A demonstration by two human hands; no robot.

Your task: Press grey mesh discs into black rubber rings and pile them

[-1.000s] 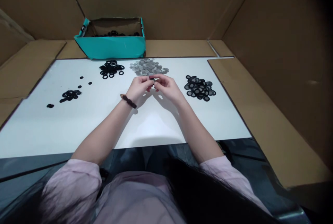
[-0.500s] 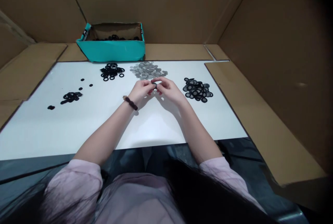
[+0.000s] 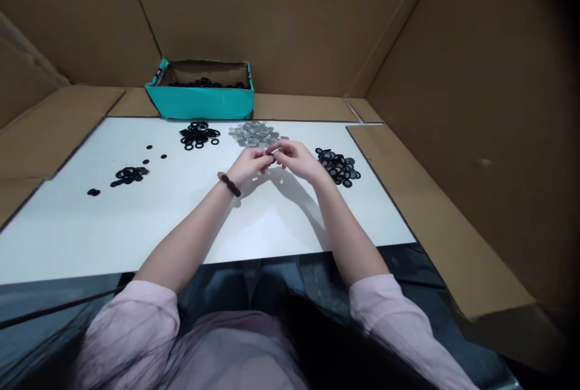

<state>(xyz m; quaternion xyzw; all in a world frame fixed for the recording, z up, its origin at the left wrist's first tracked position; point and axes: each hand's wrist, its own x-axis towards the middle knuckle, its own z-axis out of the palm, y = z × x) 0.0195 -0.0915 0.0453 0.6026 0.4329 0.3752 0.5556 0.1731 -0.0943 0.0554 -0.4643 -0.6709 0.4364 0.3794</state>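
My left hand (image 3: 249, 163) and my right hand (image 3: 293, 157) meet above the white table, fingertips pinched together. Between them they grip a small black ring (image 3: 271, 158), mostly covered by the fingers; whether a grey disc sits in it I cannot tell. Just beyond the hands lies a heap of grey discs (image 3: 254, 133). To their left is a pile of black rings (image 3: 198, 134). Right of my right hand rests a heap of black rings with grey centres (image 3: 338, 166).
A turquoise box (image 3: 206, 103) holding black pieces stands at the back. More black pieces (image 3: 130, 174) lie at the left of the white table (image 3: 149, 227), with a few scattered around. Cardboard walls (image 3: 308, 22) enclose the back and sides.
The whole view has shifted, so the table and box appear slightly lower. Both hands still hold the ring together, with the fingers slightly repositioned around it.
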